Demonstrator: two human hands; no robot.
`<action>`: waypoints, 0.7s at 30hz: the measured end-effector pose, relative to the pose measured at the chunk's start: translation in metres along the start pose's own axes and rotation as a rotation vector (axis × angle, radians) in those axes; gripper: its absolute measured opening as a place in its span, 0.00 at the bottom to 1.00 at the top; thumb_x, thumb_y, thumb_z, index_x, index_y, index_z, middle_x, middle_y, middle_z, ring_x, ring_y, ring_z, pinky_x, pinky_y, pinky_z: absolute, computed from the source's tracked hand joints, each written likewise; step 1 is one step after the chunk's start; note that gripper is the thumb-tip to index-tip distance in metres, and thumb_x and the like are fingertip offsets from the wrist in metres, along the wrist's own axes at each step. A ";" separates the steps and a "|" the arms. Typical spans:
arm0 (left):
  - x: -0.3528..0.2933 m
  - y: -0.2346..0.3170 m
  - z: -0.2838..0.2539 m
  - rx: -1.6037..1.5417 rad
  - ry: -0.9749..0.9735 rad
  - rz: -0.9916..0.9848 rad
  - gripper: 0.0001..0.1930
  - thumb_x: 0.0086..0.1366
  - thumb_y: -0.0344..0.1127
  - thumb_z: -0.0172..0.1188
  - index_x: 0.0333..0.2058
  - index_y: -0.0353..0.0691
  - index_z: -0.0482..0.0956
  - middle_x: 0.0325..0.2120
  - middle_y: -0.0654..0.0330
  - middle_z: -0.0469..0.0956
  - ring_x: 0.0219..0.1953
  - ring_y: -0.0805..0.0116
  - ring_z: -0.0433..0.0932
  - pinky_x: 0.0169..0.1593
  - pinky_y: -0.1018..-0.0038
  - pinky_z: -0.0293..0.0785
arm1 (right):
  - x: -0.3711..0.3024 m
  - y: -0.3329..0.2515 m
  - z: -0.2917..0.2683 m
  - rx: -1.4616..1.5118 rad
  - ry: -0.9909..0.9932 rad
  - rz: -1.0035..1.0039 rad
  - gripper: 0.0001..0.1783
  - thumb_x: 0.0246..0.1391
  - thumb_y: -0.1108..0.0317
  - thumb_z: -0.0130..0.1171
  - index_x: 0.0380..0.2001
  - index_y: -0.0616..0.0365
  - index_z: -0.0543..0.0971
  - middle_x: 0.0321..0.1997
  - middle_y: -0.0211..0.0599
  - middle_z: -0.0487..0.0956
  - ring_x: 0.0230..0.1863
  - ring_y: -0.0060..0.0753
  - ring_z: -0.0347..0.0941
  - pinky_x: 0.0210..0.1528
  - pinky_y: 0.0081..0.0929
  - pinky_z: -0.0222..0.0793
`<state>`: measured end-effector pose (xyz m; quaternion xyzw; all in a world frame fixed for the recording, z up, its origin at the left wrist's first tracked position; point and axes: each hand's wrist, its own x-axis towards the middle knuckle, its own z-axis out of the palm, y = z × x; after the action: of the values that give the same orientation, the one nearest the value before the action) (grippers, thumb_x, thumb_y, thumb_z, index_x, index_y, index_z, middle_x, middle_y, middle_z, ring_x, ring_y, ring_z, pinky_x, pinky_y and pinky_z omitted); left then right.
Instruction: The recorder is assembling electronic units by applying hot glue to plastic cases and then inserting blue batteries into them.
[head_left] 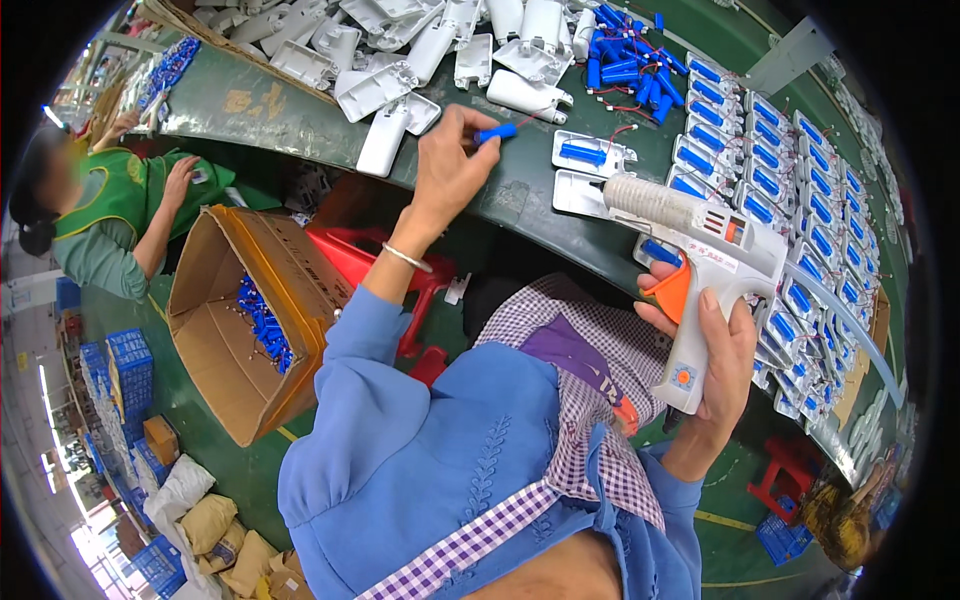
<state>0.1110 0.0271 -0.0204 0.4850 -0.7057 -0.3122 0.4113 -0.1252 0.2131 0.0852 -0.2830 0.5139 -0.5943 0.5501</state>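
Note:
Between the thumb and fingers of my left hand (448,165) is a blue cylindrical battery (496,133) with a thin red wire, held just above the green table (510,195). My right hand (722,345) grips a white hot glue gun (740,255) with an orange trigger. Its nozzle points left, over a white plastic shell half (577,190) whose inside is partly covered by it. Just beyond lies a second shell half (622,152) with a blue battery seated in it. Several rows of battery-filled shells (765,155) spread over the table to the right.
Loose white shells (385,92) and blue batteries (630,70) are heaped at the back. On the left stand an open cardboard box (205,350) with batteries inside and a red stool (425,300). A co-worker in a green vest (115,205) sits beyond the box.

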 end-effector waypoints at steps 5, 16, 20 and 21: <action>-0.010 -0.008 0.004 0.313 0.169 0.315 0.09 0.51 0.28 0.66 0.31 0.34 0.78 0.28 0.55 0.77 0.34 0.56 0.74 0.36 0.65 0.72 | 0.004 0.005 0.002 -0.102 -0.012 0.031 0.21 0.62 0.69 0.46 0.53 0.75 0.64 0.47 0.60 0.75 0.46 0.49 0.77 0.44 0.37 0.79; -0.002 -0.007 -0.001 0.372 0.083 0.246 0.09 0.51 0.31 0.67 0.29 0.34 0.79 0.28 0.51 0.76 0.36 0.51 0.74 0.39 0.62 0.71 | 0.003 0.011 0.004 -0.285 -0.034 0.071 0.21 0.61 0.65 0.51 0.51 0.73 0.67 0.42 0.52 0.78 0.40 0.37 0.78 0.38 0.27 0.75; 0.001 -0.012 -0.001 0.461 0.098 0.362 0.10 0.54 0.32 0.66 0.32 0.32 0.79 0.26 0.52 0.77 0.28 0.60 0.75 0.33 0.68 0.71 | 0.003 0.011 0.002 -0.309 -0.025 0.067 0.21 0.61 0.64 0.52 0.49 0.72 0.68 0.39 0.49 0.79 0.36 0.32 0.77 0.35 0.25 0.71; 0.003 -0.012 -0.001 0.458 0.096 0.363 0.10 0.54 0.32 0.66 0.32 0.32 0.79 0.26 0.52 0.77 0.28 0.60 0.75 0.33 0.68 0.71 | 0.002 0.010 0.002 -0.283 -0.016 0.071 0.20 0.61 0.65 0.51 0.49 0.72 0.68 0.39 0.49 0.79 0.35 0.32 0.76 0.35 0.25 0.71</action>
<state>0.1165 0.0201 -0.0297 0.4451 -0.8128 -0.0427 0.3734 -0.1202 0.2121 0.0758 -0.3442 0.5979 -0.4937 0.5294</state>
